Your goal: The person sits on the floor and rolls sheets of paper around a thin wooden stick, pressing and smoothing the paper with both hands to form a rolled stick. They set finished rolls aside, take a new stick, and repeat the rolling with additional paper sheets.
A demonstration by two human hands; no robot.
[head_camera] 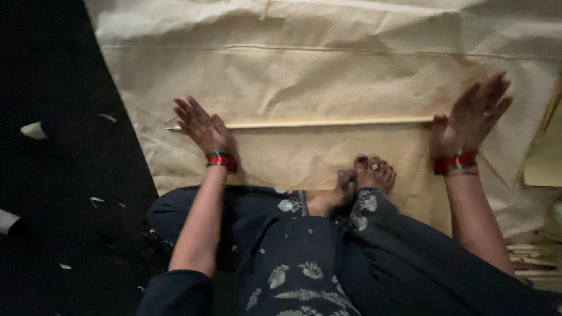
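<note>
A long, thin pale stick, probably light, stiff and apt to roll, lies across the cream cloth on the floor, the flat, open left hand and right hand pressing its two ends, neither gripping.

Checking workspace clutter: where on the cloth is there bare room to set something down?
Bare cloth lies beyond the long stick, between left hand and right hand. Crowded: near the feet and the stick pile at right.

stick on sheet, between both hands
</note>
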